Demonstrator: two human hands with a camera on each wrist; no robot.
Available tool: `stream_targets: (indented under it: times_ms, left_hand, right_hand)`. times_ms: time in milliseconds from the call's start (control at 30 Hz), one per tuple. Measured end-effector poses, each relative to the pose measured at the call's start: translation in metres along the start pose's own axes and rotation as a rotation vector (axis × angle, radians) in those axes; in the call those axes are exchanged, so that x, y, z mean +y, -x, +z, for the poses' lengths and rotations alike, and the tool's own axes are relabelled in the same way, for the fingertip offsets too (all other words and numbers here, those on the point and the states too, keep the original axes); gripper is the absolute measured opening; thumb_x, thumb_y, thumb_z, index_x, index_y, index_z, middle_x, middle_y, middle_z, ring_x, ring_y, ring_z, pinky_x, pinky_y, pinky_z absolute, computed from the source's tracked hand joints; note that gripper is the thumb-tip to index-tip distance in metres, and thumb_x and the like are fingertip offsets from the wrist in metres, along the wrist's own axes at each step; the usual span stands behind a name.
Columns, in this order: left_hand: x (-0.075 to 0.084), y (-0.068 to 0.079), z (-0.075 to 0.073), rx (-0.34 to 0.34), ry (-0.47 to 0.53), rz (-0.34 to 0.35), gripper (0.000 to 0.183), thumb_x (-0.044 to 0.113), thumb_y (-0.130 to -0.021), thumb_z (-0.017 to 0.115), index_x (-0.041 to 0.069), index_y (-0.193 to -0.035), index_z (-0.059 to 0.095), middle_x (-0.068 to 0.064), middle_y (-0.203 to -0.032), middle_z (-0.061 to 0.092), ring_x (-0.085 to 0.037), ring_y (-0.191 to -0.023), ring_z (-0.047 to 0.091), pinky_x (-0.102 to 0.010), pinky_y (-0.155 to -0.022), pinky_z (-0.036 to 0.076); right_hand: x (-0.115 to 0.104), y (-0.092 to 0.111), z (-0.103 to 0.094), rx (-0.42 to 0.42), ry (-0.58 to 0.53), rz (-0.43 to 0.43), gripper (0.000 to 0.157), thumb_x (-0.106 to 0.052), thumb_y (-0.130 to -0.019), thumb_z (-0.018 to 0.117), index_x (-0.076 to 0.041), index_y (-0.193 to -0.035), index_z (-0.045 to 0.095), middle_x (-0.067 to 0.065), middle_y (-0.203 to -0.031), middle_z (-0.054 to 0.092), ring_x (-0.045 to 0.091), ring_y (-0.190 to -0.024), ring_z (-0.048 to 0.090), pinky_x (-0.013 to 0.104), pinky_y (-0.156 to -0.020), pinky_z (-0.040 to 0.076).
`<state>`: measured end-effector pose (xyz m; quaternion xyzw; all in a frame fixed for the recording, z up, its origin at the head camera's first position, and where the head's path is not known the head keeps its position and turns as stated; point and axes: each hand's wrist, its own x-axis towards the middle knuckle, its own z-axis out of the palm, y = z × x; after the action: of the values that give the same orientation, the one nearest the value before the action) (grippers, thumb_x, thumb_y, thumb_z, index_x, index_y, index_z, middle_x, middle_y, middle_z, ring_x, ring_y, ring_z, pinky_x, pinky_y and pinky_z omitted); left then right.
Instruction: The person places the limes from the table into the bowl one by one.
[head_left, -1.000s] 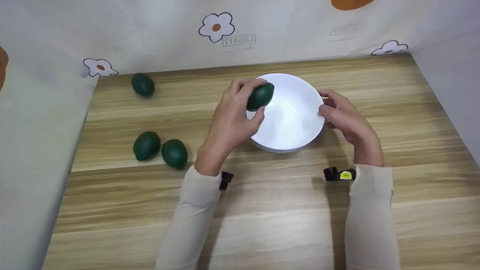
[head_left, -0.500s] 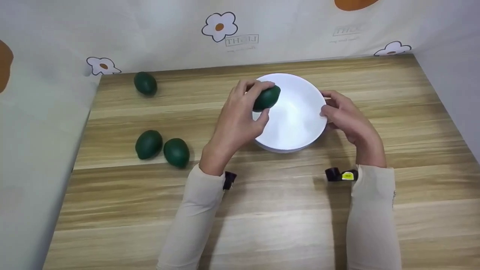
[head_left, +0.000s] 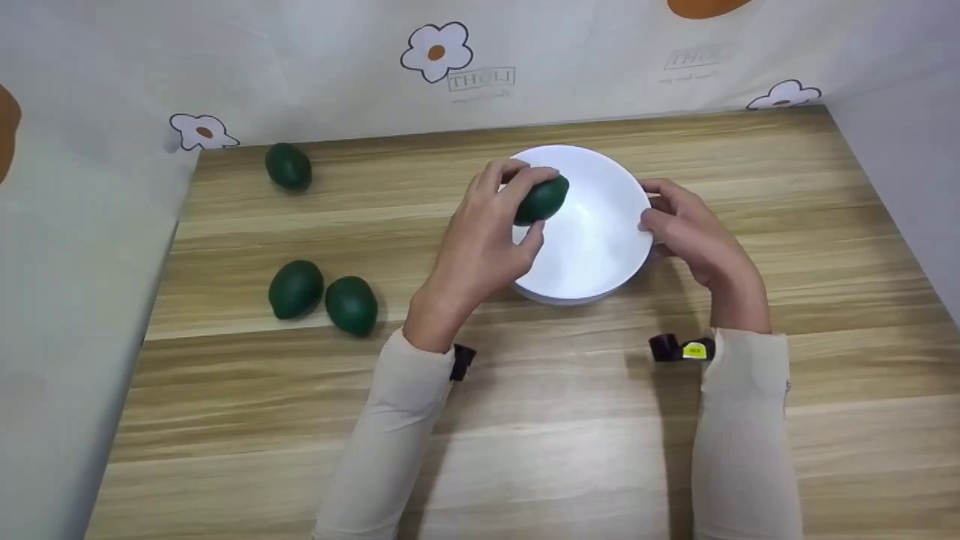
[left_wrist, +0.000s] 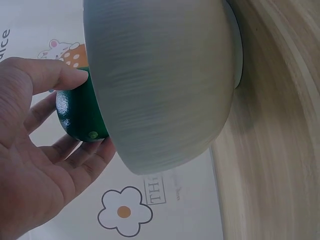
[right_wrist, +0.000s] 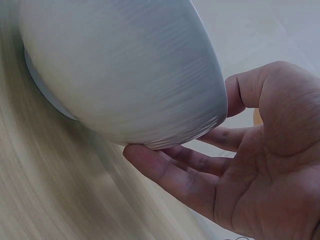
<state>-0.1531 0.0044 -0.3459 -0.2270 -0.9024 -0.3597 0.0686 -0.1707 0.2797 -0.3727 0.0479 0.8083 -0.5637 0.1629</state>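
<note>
In the head view my left hand [head_left: 487,236] holds a dark green lime [head_left: 543,200] between thumb and fingers, over the left part of a white bowl [head_left: 589,247]. The left wrist view has the lime [left_wrist: 80,107] at the bowl's rim, its far end hidden behind the bowl wall [left_wrist: 165,85]. My right hand [head_left: 694,229] grips the bowl's right rim, thumb at the edge and fingers against the outer wall, as the right wrist view also tells. The visible inside of the bowl is bare. It stands upright on the wooden table [head_left: 562,420].
Two more limes, a left one [head_left: 296,289] and a right one [head_left: 351,305], lie side by side on the table's left. Another lime [head_left: 288,166] is near the back left corner. A flower-printed sheet [head_left: 330,67] hangs behind the table.
My left hand has shifted a little to the right with the lime, farther over the bowl. My right hand keeps its grip on the rim; the bowl stays in place.
</note>
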Motion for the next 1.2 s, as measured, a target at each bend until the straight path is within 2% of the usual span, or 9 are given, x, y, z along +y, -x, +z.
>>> stream_targets:
  times_ms: [433, 567, 867, 1200]
  left_hand:
    - [0.0036, 0.0000, 0.0029, -0.014, -0.001, 0.018, 0.050, 0.012, -0.097, 0.070, 0.022, -0.145, 0.062, -0.009, -0.150, 0.053, -0.025, -0.137, 0.052, -0.038, -0.115, 0.050]
    - [0.0038, 0.0005, 0.0018, -0.022, 0.001, 0.015, 0.051, 0.016, -0.098, 0.070, 0.023, -0.148, 0.059, -0.007, -0.149, 0.053, -0.022, -0.137, 0.052, -0.037, -0.116, 0.049]
    - [0.0015, 0.0007, -0.0020, 0.023, -0.010, 0.024, 0.050, 0.023, -0.100, 0.070, 0.023, -0.148, 0.059, -0.004, -0.146, 0.057, -0.020, -0.134, 0.055, -0.037, -0.111, 0.051]
    - [0.0010, 0.0014, -0.0034, 0.006, -0.028, 0.022, 0.051, 0.031, -0.099, 0.071, 0.024, -0.148, 0.059, -0.004, -0.145, 0.059, -0.019, -0.132, 0.056, -0.038, -0.113, 0.048]
  right_hand:
    - [-0.0016, 0.0007, 0.0000, 0.005, 0.004, 0.011, 0.063, -0.007, -0.095, 0.043, -0.008, -0.158, 0.042, 0.016, -0.139, 0.056, 0.011, -0.090, 0.069, 0.029, -0.069, 0.061]
    - [-0.0020, 0.0004, 0.0002, 0.002, 0.001, 0.009, 0.064, -0.008, -0.094, 0.043, -0.008, -0.158, 0.041, 0.016, -0.138, 0.057, 0.011, -0.090, 0.068, 0.030, -0.069, 0.061]
    - [-0.0013, 0.0011, 0.0005, 0.000, -0.005, -0.002, 0.065, -0.007, -0.093, 0.043, -0.006, -0.158, 0.041, 0.017, -0.139, 0.056, 0.012, -0.093, 0.068, 0.029, -0.073, 0.061]
    - [-0.0020, 0.0007, 0.0015, -0.005, -0.015, 0.000, 0.065, -0.008, -0.093, 0.043, -0.006, -0.158, 0.040, 0.018, -0.138, 0.057, 0.011, -0.089, 0.069, 0.028, -0.070, 0.061]
